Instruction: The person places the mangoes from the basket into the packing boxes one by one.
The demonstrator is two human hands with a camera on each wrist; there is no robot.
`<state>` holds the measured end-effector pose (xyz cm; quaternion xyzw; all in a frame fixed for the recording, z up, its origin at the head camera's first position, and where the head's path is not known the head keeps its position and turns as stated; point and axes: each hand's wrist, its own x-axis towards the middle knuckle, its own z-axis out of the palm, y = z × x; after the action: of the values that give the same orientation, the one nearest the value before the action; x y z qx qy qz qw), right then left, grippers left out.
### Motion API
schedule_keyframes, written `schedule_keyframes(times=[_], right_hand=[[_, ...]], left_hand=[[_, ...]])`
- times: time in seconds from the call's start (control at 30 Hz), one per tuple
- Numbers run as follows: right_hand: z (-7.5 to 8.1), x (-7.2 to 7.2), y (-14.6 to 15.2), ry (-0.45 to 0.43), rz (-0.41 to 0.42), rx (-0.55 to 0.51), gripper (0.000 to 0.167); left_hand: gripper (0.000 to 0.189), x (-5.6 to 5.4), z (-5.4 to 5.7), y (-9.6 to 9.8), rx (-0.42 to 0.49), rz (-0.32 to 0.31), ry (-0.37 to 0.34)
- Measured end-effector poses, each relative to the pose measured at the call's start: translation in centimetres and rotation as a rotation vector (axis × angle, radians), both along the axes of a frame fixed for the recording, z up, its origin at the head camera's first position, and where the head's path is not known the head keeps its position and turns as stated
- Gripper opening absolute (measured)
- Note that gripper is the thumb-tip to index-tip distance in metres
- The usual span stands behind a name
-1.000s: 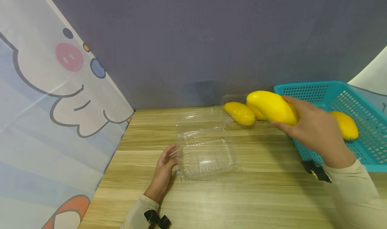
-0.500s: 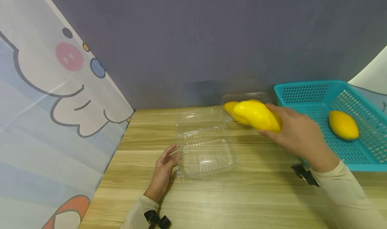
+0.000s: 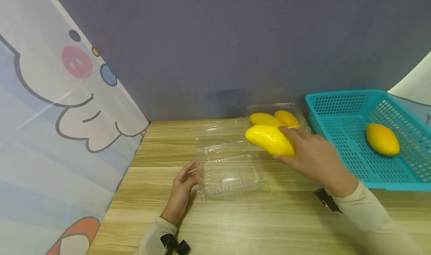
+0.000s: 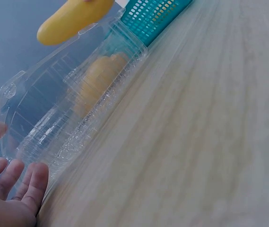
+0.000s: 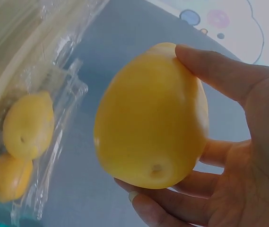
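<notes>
My right hand grips a yellow mango between thumb and fingers, held in the air at the right back corner of an open clear plastic clamshell box. In the right wrist view the mango hangs with its stem end toward the camera. My left hand rests at the box's left side, its fingers loosely bent with the tips at the rim. The left wrist view shows those fingers against the clear wall. The lid lies folded back toward the wall.
Behind the held mango, a second clear box contains two mangoes. To the right stands a teal plastic basket with one mango in it. A grey wall bounds the wooden table at the back.
My right hand has carried the mango leftward and a little toward me, from beside the basket to over the box's back right corner. The left hand stays where it was.
</notes>
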<state>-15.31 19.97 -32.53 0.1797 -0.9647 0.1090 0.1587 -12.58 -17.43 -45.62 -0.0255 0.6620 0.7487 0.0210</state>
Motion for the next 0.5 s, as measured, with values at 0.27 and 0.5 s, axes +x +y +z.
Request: schedule_keyframes(times=[0.27,0.5], right_hand=[[-1.5,0.0,-1.3,0.074,0.053,0.003,0.082],[-2.1,0.2,-2.3,0.116,0.123,0.013,0.081]], left_hand=[[0.061,0.0,0.0,0.1,0.008,0.01,-0.015],[0.06,0.0,0.0,0.0,-0.004,0.012,-0.015]])
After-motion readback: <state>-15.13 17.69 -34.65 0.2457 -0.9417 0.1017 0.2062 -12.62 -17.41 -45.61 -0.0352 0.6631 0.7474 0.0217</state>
